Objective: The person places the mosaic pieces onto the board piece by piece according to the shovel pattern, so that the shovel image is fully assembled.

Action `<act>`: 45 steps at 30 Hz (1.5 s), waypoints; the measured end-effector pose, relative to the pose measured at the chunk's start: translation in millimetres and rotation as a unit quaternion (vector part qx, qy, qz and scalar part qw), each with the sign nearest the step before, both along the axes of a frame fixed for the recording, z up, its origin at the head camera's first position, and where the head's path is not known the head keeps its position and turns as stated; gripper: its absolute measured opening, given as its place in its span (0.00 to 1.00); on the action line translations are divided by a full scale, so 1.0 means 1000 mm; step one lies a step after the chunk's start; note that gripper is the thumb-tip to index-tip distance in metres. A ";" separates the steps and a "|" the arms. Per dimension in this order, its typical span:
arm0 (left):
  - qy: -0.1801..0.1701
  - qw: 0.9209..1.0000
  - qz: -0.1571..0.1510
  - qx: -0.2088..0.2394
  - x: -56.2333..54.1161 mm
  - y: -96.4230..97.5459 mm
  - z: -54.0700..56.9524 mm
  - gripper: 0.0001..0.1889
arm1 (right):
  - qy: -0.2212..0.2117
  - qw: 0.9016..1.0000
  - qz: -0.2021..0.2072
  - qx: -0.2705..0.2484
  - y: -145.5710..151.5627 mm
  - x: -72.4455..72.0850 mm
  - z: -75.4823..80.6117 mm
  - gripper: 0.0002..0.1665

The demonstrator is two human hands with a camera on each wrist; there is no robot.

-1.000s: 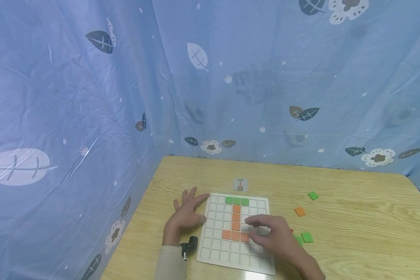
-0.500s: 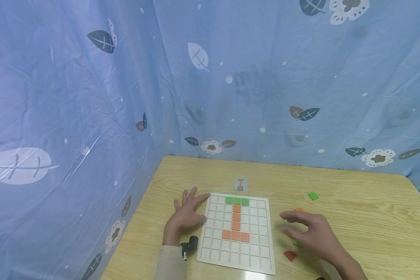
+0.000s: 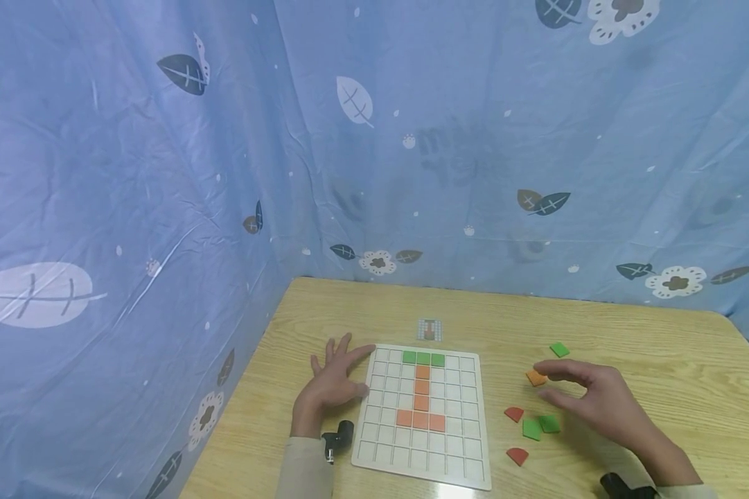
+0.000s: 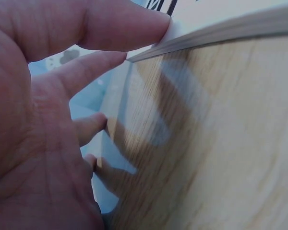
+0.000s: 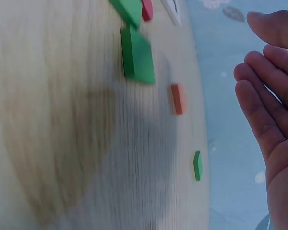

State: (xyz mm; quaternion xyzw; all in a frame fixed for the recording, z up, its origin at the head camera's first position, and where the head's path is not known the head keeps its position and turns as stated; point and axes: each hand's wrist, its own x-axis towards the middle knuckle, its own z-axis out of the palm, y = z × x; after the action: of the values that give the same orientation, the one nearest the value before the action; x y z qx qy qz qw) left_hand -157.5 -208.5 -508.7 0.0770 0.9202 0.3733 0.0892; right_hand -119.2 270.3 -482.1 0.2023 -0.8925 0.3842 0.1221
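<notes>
Left hand (image 3: 330, 383) braced at board's left edge, fingers straight and spread wide, holding nothing; index tip at far left corner of the white grid board (image 3: 383, 452), thumb on left edge; right hand (image 3: 601, 398) off the board's right edge, fingers gently bent, wide gap between thumb and index, nothing in it; loose orange tile (image 3: 536, 378) just beside the index tip. Head view makes index and tile look nearly in contact; right wrist view shows tile on the table, apart from the fingers, plus tile thickness; left wrist view adds the board's side face and finger shadows, no tiles there.

Board, head view only for full layout: three green tiles (image 3: 423, 358) along the far edge row; orange tiles (image 3: 420, 403) in a column below, ending in a row of three; small card (image 3: 429, 329) beyond the far edge, similar pattern. Off the right edge: red quarter-round (image 3: 514, 414), second red piece (image 3: 517, 456) toward the near right corner, two green squares (image 3: 540, 425) side by side; another green tile (image 3: 559, 349) farther out.

Table (image 3: 661, 388) is light wood grain; blue curtain (image 3: 474, 138) with leaf and flower prints behind far edge and along left.
</notes>
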 end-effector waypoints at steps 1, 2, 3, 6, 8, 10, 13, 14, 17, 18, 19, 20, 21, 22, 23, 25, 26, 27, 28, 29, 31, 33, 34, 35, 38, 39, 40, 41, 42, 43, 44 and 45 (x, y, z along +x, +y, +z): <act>0.000 1.000 0.000 -0.001 0.000 0.000 0.000 0.49 | -0.001 1.000 -0.001 0.004 0.002 -0.002 0.000 0.22; 0.001 1.000 0.000 0.000 0.000 0.000 0.000 0.49 | -0.001 1.000 -0.004 0.012 0.003 -0.004 -0.001 0.22; 0.001 1.000 0.000 0.000 0.000 0.000 0.000 0.49 | -0.002 1.000 -0.004 0.016 0.005 -0.007 -0.001 0.22; 0.000 1.000 0.001 -0.001 0.000 0.000 -0.001 0.49 | -0.006 1.000 0.000 0.024 0.007 -0.013 -0.004 0.22; -0.002 1.000 0.002 -0.001 -0.001 0.001 -0.002 0.49 | -0.012 0.999 0.004 0.029 0.008 -0.017 -0.006 0.22; -0.005 1.000 0.004 -0.003 -0.001 0.000 -0.002 0.49 | -0.020 0.999 0.006 0.036 0.008 -0.022 -0.008 0.22; -0.007 1.000 0.005 -0.001 -0.001 0.000 -0.001 0.48 | -0.041 0.998 0.004 0.049 0.008 -0.028 -0.010 0.22; -0.008 1.000 0.006 -0.002 -0.002 0.000 -0.001 0.48 | -0.048 0.997 0.001 0.052 0.008 -0.029 -0.011 0.22; -0.008 1.000 0.005 -0.004 -0.002 0.000 0.000 0.48 | -0.075 0.996 0.000 0.056 0.008 -0.033 -0.015 0.23; -0.007 1.000 0.004 -0.004 -0.002 0.000 -0.001 0.48 | -0.083 0.995 -0.001 0.057 0.008 -0.034 -0.016 0.23; -0.006 1.000 0.004 -0.004 -0.002 0.000 -0.001 0.48 | -0.089 0.994 -0.001 0.058 0.009 -0.035 -0.018 0.23; -0.008 1.000 0.004 -0.005 -0.001 0.000 -0.001 0.48 | -0.093 0.994 -0.001 0.060 0.009 -0.035 -0.019 0.23; -0.006 1.000 0.004 -0.004 -0.001 0.000 0.000 0.48 | -0.096 0.993 -0.002 0.063 0.010 -0.036 -0.020 0.23; -0.005 1.000 0.003 -0.002 -0.001 0.000 0.000 0.48 | -0.097 0.993 -0.004 0.067 0.010 -0.036 -0.021 0.23; -0.003 1.000 0.003 0.000 0.000 0.000 0.000 0.48 | -0.097 0.993 -0.005 0.071 0.011 -0.036 -0.022 0.23; -0.003 1.000 0.002 0.002 0.000 0.000 0.001 0.49 | -0.094 0.992 -0.010 0.079 0.012 -0.036 -0.023 0.22; -0.003 1.000 0.002 0.003 0.000 0.000 0.001 0.48 | -0.091 0.992 -0.012 0.082 0.012 -0.036 -0.023 0.22; -0.003 1.000 0.001 0.004 0.001 0.000 0.001 0.49 | -0.089 0.992 -0.016 0.085 0.013 -0.035 -0.024 0.22; -0.003 1.000 0.001 0.005 0.001 0.000 0.001 0.49 | -0.086 0.992 -0.019 0.088 0.013 -0.035 -0.024 0.22; -0.002 1.000 0.001 0.005 0.001 0.000 0.001 0.49 | -0.083 0.992 -0.022 0.090 0.014 -0.035 -0.025 0.22; -0.003 1.000 0.002 0.005 0.001 0.000 0.001 0.49 | -0.077 0.992 -0.027 0.095 0.014 -0.035 -0.026 0.23; -0.003 1.000 0.002 0.004 0.000 0.000 0.001 0.49 | -0.073 0.992 -0.028 0.099 0.015 -0.035 -0.027 0.23; -0.004 1.000 0.002 0.003 0.000 0.000 0.001 0.48 | -0.072 0.992 -0.027 0.100 0.015 -0.035 -0.027 0.23; -0.003 1.000 0.002 0.003 0.000 0.000 0.000 0.48 | -0.071 0.992 -0.025 0.101 0.015 -0.035 -0.028 0.23; -0.003 1.000 0.002 0.005 0.001 0.000 0.001 0.48 | -0.055 0.993 -0.019 0.107 0.014 -0.035 -0.028 0.23; -0.004 1.000 0.002 0.004 0.001 0.000 0.001 0.48 | -0.047 0.993 -0.017 0.109 0.014 -0.035 -0.029 0.23; -0.004 1.000 0.002 0.004 0.001 0.000 0.001 0.48 | -0.039 0.993 -0.016 0.110 0.013 -0.035 -0.028 0.23; -0.004 1.000 0.002 0.004 0.001 0.000 0.001 0.48 | -0.030 0.993 -0.015 0.112 0.013 -0.035 -0.028 0.23; -0.004 1.000 0.002 0.004 0.001 -0.001 0.000 0.48 | -0.022 0.993 -0.014 0.114 0.013 -0.035 -0.029 0.23; -0.004 1.000 0.002 0.004 0.000 -0.001 0.000 0.48 | -0.015 0.993 -0.012 0.115 0.012 -0.036 -0.029 0.23; -0.004 1.000 0.002 0.002 0.000 -0.001 0.000 0.48 | -0.011 0.993 -0.011 0.117 0.012 -0.036 -0.029 0.22; -0.003 1.000 0.002 0.001 0.000 -0.001 -0.001 0.48 | -0.009 0.993 -0.009 0.117 0.012 -0.036 -0.029 0.22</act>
State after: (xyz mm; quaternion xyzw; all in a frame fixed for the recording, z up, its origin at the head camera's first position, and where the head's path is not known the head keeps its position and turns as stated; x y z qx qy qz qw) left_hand -157.3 -209.4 -509.2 0.0742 0.9196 0.3747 0.0917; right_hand -155.1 282.1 -511.3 0.2035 -0.9343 0.2774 0.0932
